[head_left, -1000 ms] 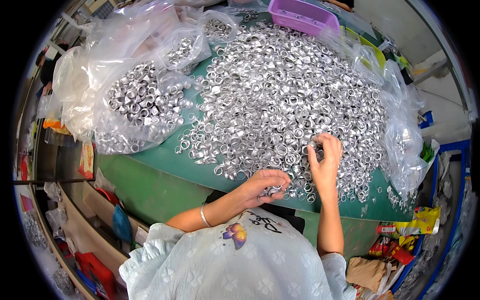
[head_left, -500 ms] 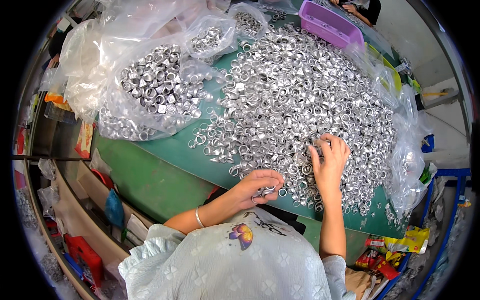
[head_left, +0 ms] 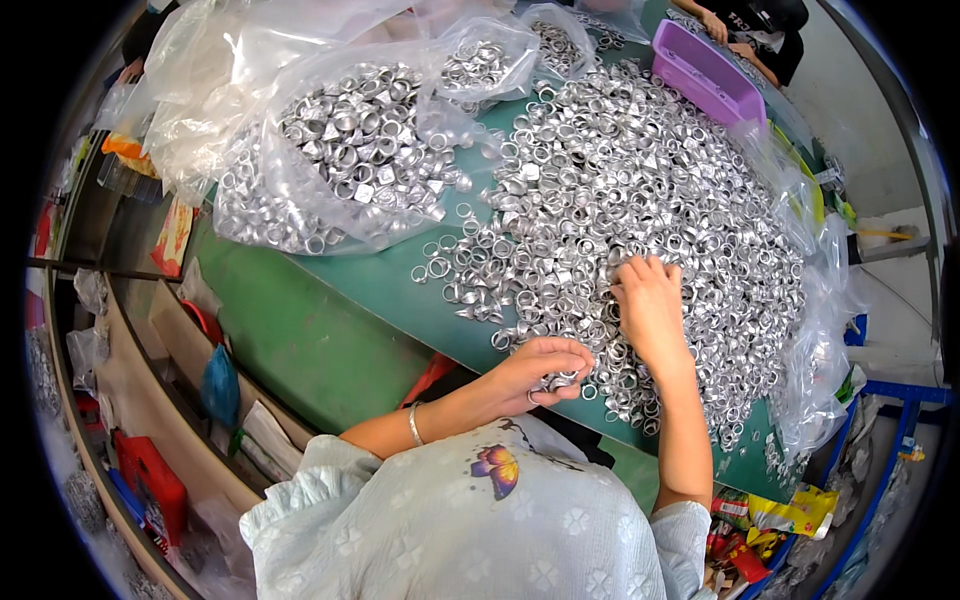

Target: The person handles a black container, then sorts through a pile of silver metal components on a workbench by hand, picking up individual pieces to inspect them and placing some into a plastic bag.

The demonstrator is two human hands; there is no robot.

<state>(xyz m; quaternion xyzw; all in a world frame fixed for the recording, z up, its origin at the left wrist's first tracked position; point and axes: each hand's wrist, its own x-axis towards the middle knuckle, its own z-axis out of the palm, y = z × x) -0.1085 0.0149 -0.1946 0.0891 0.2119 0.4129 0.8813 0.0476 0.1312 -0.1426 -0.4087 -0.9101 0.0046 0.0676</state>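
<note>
A large heap of silver-coloured metal rings covers the green table. At the heap's near edge, my left hand is cupped round a few rings, its fingers curled over them. My right hand reaches into the middle of the heap, palm down. Its fingers are bent down among the rings, and their tips are hidden, so I cannot make out whether a ring is pinched there.
Clear plastic bags of rings lie at the left and back. A purple basket stands at the far right, near another person's hand. Plastic sheeting edges the heap on the right. Snack packets lie below the table's right corner.
My right hand has moved a little up and left over the heap, its fingers now turned down into the rings. The left hand still cups its rings. The view has shifted slightly.
</note>
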